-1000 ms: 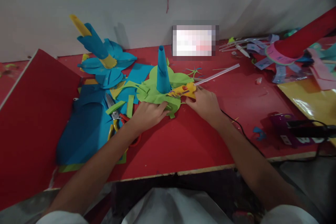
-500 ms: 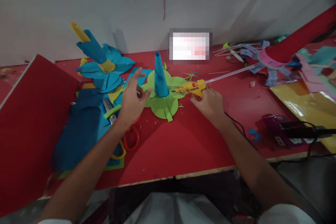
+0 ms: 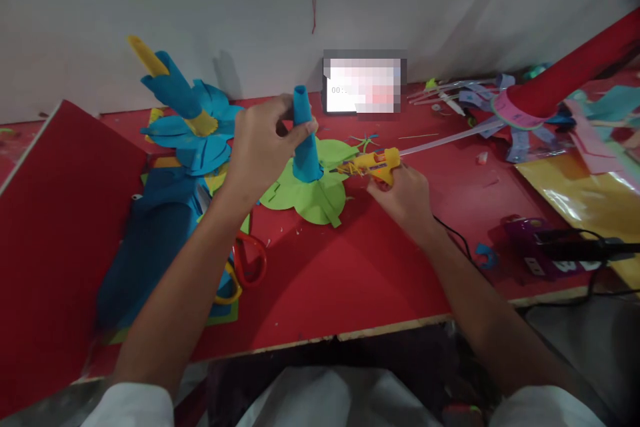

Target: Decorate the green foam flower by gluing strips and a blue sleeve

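Left hand (image 3: 264, 147) gripped the upper part of a blue cone (image 3: 306, 157), thumb on the near side; cone stood upright on a green petalled base (image 3: 320, 200), mid-surface. Right hand (image 3: 407, 199) was closed around the grip of a yellow glue gun (image 3: 377, 163), held to the right of the cone. Nozzle pointed left, just beside the cone's foot; contact could not be told. A clear glue stick (image 3: 450, 139) projected from the gun's rear toward the far right. Blue flower (image 3: 207, 97) with yellow-tipped stem stood far left. Red scissors handle (image 3: 264, 259) lay near left of the base. Purple box (image 3: 523, 247) sat near right on the red surface (image 3: 340, 280).
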Tool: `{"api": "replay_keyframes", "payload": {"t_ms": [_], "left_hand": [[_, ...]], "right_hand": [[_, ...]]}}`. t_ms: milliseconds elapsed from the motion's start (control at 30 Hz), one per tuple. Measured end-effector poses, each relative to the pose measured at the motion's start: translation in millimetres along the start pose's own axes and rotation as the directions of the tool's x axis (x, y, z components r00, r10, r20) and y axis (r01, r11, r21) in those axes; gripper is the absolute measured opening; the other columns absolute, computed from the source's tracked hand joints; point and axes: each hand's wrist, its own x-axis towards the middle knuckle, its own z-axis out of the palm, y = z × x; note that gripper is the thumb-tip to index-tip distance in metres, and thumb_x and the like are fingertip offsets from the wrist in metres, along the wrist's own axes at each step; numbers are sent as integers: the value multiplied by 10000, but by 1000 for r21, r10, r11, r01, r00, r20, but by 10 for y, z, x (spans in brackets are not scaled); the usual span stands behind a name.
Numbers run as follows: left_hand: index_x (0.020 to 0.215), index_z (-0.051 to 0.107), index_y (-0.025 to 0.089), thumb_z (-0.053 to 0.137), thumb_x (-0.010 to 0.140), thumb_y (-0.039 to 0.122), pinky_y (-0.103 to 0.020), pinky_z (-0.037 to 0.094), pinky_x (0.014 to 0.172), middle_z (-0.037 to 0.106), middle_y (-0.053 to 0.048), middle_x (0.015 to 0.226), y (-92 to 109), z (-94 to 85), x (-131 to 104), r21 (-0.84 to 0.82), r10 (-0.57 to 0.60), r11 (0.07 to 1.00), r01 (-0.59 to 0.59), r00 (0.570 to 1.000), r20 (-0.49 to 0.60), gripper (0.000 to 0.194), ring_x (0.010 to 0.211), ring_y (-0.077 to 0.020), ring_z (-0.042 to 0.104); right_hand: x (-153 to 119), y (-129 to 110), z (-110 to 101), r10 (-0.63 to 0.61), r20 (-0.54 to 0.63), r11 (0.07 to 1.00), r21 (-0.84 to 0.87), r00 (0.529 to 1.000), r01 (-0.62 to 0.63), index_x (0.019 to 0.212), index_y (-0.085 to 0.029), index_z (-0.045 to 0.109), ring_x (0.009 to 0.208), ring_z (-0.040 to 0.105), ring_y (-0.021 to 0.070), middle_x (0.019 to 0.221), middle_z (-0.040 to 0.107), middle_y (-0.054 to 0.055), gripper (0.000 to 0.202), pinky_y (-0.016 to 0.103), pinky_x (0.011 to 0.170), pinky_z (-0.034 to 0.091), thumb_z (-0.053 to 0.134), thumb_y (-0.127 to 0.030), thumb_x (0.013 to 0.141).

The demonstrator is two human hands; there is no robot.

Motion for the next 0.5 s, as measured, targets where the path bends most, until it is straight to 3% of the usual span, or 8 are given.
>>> {"api": "replay_keyframes", "payload": {"t_ms": [167, 267, 367, 433, 500], "left_hand": [[1056, 596, 253, 587, 983, 615, -298, 522, 595, 712, 9, 1027, 81, -60, -74, -75, -4, 997, -6, 991, -132, 370, 618, -118, 648], [1132, 552, 238, 528, 1002, 658, -283, 514, 618, 708, -1, 1099, 122, 11, -102, -57, -56, 997, 47, 987, -153, 440, 657, -104, 649], [1103, 548, 217, 607, 966, 642, -283, 516, 650, 715, -19, 1074, 137, 123, -107, -52, -40, 998, 31, 979, -198, 450, 780, -135, 691], [1107, 563, 213, 677, 930, 603, -294, 524, 705, 727, -39, 1060, 112, 172, -92, -17, -11, 1000, 8, 984, -176, 444, 916, -173, 709], [1167, 583, 213, 713, 908, 549, -301, 523, 739, 742, -52, 1065, 48, 178, -62, 17, 1, 1000, -1, 998, -57, 443, 951, -188, 703]], "right_hand": [[8, 28, -50, 36, -39, 999, 26, 999, -35, 977, -183, 692, 808, 653, 288, 887, 726, 138, 260, 381, 706, 453, 556, -389, 895], [12, 43, -63, 50, -51, 998, 36, 997, -48, 969, -181, 692, 806, 658, 287, 858, 714, 134, 267, 381, 704, 450, 556, -400, 901], [16, 55, -61, 46, -59, 998, 40, 997, -44, 984, -170, 692, 823, 666, 289, 874, 714, 142, 280, 378, 709, 445, 552, -397, 901], [19, 61, -55, 38, -59, 998, 44, 998, -35, 999, -168, 689, 837, 669, 294, 894, 717, 152, 286, 378, 709, 441, 545, -397, 903], [22, 67, -47, 39, -54, 998, 47, 998, -36, 986, -171, 683, 834, 668, 297, 892, 716, 154, 283, 376, 701, 434, 541, -402, 906]]}}
